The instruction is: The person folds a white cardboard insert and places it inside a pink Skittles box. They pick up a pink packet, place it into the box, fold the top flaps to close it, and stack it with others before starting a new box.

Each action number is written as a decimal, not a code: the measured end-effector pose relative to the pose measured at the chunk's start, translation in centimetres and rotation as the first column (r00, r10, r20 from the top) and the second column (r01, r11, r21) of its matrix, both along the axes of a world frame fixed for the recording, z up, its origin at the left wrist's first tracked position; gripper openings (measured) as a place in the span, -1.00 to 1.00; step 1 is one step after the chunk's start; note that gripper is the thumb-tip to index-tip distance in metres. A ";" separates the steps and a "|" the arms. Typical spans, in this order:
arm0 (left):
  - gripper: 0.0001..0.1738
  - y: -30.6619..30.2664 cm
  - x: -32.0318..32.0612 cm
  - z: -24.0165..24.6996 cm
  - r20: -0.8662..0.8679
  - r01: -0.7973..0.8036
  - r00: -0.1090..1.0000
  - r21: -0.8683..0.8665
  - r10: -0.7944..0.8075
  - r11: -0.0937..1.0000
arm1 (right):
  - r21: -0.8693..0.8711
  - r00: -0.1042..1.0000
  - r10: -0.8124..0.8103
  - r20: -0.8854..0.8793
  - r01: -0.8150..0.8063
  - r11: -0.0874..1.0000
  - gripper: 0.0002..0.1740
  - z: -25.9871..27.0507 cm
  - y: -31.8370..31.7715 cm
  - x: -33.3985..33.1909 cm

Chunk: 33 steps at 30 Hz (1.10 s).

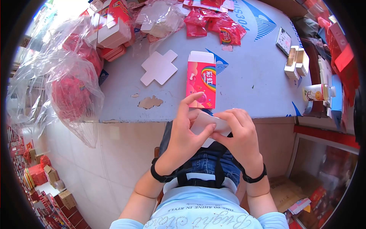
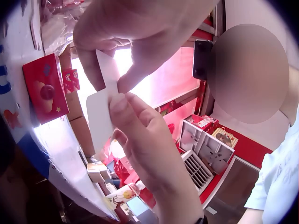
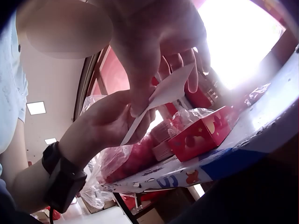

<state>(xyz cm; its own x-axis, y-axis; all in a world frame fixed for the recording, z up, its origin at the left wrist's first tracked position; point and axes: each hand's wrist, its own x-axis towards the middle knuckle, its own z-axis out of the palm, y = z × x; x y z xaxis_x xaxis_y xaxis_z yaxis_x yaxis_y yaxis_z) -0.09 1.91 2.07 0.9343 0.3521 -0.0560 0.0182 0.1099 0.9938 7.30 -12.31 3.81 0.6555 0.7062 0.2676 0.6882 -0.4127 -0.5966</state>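
Both of my hands hold a white card piece just off the table's near edge, above my lap. My left hand pinches it between thumb and fingers, its index finger raised. On the other side my right hand grips the card with thumb and fingertips. The card looks bent along a line in the left wrist view. Directly beyond the hands lies a pink-red printed box, its white flap end pointing away. Left of that box, a flat white cross-shaped card rests on the table.
Clear plastic bags with red contents hang over the table's left edge. Red packets and stacked white cards are at the back. To the right are a notebook, small open cartons and a bottle.
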 end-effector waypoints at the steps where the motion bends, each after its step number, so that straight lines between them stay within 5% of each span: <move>1: -0.27 0.1 -0.1 0.0 -0.024 0.023 0.999 0.078 -0.021 0.997 | 0.000 1.000 -0.001 0.001 0.001 1.000 -0.50 0.0 0.0 0.0; 3: -0.26 0.1 -0.1 0.2 -0.049 0.048 0.998 0.153 -0.041 0.987 | 0.015 0.972 -0.056 -0.229 0.061 0.998 -0.69 0.3 -0.2 -0.1; 9: -0.35 0.9 -0.2 1.0 -0.087 0.006 0.996 0.218 0.014 0.976 | 0.096 0.876 -0.126 -0.466 0.192 0.977 -0.81 0.8 -0.7 0.0; 12: -0.45 1.2 -0.5 -0.8 0.152 -0.184 0.979 0.349 0.138 0.919 | 0.296 0.746 -0.135 -0.652 0.415 0.860 -0.83 -1.0 -1.3 0.0; 14: -0.50 0.9 -1.1 -1.2 0.245 -0.307 0.937 0.226 0.251 0.924 | 0.382 0.739 -0.080 -0.669 0.435 0.815 -0.82 -0.7 -1.4 0.1; 18: -0.53 -1.0 -1.2 0.0 0.263 -0.252 0.938 0.073 0.225 0.965 | 0.507 0.736 0.021 -0.676 0.444 0.739 -0.74 -0.3 -1.5 -0.1; 23: -0.57 -1.6 -1.8 -0.5 0.258 -0.221 0.946 0.076 0.195 0.972 | 0.557 0.744 0.106 -0.659 0.389 0.734 -0.57 -0.5 -1.0 -0.3; 25: -0.61 -0.7 -2.1 -0.5 0.350 -0.206 0.929 0.210 0.123 0.956 | 0.587 0.738 0.172 -0.652 0.349 0.730 -0.51 -0.3 -0.8 0.0; 27: -0.63 -0.4 -2.0 -0.1 0.319 -0.206 0.938 0.198 0.136 0.958 | 0.592 0.604 0.331 -0.725 0.302 0.747 -0.42 0.0 -0.9 0.4; 31: -0.66 0.1 -1.9 -0.2 0.289 -0.187 0.943 0.043 0.167 0.981 | 0.493 0.670 0.139 -0.729 0.374 0.785 -0.44 -0.5 -1.2 0.1; 33: -0.66 0.0 -1.7 0.0 0.258 -0.184 0.950 0.013 0.174 0.983 | 0.457 0.813 -0.037 -0.581 0.363 0.812 -0.49 -1.2 -1.5 0.1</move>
